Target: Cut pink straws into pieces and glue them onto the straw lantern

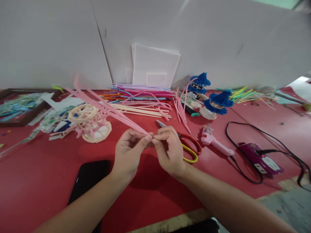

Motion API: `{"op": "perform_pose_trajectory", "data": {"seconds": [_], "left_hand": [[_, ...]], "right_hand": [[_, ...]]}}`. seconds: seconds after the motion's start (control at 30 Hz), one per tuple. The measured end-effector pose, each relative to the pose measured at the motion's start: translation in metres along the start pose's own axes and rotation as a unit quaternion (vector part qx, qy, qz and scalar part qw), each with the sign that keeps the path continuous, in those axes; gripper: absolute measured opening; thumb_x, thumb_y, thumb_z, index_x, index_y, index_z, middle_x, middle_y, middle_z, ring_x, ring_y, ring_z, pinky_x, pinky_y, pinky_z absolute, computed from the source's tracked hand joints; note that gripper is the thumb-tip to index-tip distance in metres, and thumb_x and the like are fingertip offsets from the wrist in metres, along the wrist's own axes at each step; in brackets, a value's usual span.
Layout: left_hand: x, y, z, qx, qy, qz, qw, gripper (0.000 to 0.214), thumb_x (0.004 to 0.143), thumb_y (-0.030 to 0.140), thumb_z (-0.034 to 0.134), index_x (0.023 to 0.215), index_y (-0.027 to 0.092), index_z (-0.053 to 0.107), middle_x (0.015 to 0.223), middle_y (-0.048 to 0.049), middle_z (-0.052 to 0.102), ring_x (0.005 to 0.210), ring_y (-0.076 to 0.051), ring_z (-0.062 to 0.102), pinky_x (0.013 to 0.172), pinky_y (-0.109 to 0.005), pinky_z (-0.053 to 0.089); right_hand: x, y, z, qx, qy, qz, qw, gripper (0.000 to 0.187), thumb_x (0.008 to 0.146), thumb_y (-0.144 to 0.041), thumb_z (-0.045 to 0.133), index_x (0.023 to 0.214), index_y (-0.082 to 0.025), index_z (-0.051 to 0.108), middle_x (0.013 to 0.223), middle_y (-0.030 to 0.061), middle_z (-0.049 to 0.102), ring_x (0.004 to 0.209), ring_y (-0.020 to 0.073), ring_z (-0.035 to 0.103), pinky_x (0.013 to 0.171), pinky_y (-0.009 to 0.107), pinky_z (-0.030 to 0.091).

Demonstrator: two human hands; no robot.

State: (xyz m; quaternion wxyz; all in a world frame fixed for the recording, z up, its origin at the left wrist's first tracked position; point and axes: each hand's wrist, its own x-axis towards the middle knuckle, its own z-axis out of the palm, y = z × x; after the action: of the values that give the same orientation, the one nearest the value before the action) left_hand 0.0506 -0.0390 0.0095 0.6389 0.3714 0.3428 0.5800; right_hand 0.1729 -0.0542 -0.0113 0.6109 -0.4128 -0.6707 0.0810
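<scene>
Pink pipe cleaners (116, 112) lie bunched together, with their near ends pinched in my left hand (130, 152). They slant up and away to the left, and their far ends are blurred. My right hand (170, 150) meets the left one at the same ends, its thumb and forefinger closed on the tips. Just behind the right hand lie scissors (190, 153) with red and yellow handles. Left of my hands stands a cream and pink pipe-cleaner model (89, 121) with a round top.
A black phone (91, 176) lies at the left. To the right are a pink glue gun (213, 140), a purple power strip (261, 160) and black cords. Coloured pipe cleaners (145, 94), blue-roofed models (218, 102) and white sheets (156, 64) stand along the wall.
</scene>
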Motion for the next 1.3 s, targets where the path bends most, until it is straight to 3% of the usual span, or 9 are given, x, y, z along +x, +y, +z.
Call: {"op": "perform_pose_trajectory", "data": {"seconds": [0.17,0.47,0.87,1.13,1.3], "left_hand": [[0.002,0.004,-0.006,0.022,-0.014,-0.001,1.000,0.023,0.063,0.020,0.085,0.067,0.018,0.063,0.066,0.0040,0.069,0.067,-0.008,0.065,0.067,-0.017,0.055],[0.003,0.004,-0.007,0.059,-0.028,-0.003,0.998,0.020,0.065,0.019,0.083,0.071,0.019,0.064,0.068,0.0040,0.068,0.068,-0.009,0.065,0.067,-0.017,0.055],[0.003,0.007,-0.011,0.122,-0.105,0.001,0.987,0.010,0.072,0.016,0.077,0.077,0.020,0.069,0.070,0.0033,0.068,0.066,-0.007,0.063,0.065,-0.015,0.052],[0.000,0.011,-0.011,0.126,-0.109,0.011,0.986,0.015,0.071,0.014,0.078,0.083,0.020,0.073,0.071,0.0022,0.072,0.066,-0.008,0.066,0.065,-0.015,0.054],[0.000,0.006,-0.012,0.137,-0.106,0.040,0.984,0.017,0.070,0.015,0.078,0.086,0.019,0.074,0.075,0.0010,0.073,0.069,-0.009,0.066,0.066,-0.016,0.055]], "right_hand": [[0.004,0.004,-0.011,-0.033,-0.055,-0.085,0.994,0.014,0.087,-0.013,0.059,0.095,-0.025,0.060,0.088,0.0041,0.064,0.085,0.0181,0.062,0.075,0.034,0.052],[0.015,0.010,-0.030,-0.042,-0.107,-0.117,0.987,0.011,0.086,-0.019,0.064,0.092,-0.027,0.067,0.087,0.0028,0.069,0.080,0.0167,0.066,0.074,0.031,0.055],[0.013,0.004,-0.032,-0.080,-0.103,-0.156,0.979,0.010,0.085,-0.016,0.067,0.089,-0.025,0.064,0.082,0.0026,0.070,0.076,0.0160,0.066,0.072,0.029,0.056],[0.009,0.003,-0.035,-0.074,-0.099,-0.187,0.975,0.016,0.082,-0.010,0.068,0.091,-0.023,0.066,0.084,0.0038,0.072,0.077,0.0155,0.068,0.073,0.027,0.058],[0.010,0.003,-0.033,-0.104,-0.112,-0.165,0.974,0.005,0.085,-0.015,0.067,0.085,-0.020,0.064,0.079,0.0035,0.072,0.074,0.0149,0.068,0.073,0.026,0.057]]}}
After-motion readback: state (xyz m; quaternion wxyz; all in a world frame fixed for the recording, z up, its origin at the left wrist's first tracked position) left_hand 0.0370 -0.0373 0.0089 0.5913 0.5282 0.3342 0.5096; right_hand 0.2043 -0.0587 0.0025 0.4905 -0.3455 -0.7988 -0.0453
